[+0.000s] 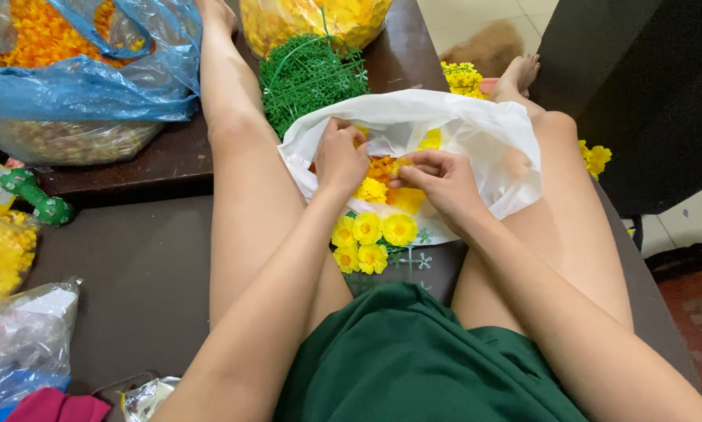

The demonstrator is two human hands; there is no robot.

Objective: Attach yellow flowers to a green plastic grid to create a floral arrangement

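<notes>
While both hands work at the mouth of a white plastic bag (476, 133) lying between the person's knees, the left hand (340, 156) curls its fingers over the bag's rim, gripping the plastic. The right hand (442, 178) pinches a small yellow artificial flower (399, 166), too small to tell which way it points. Just below, a green plastic grid (413, 258) carrying yellow flower heads (370, 238) pokes out toward the person. Beyond the bag lies a bundle of green plastic mats (308, 74).
</notes>
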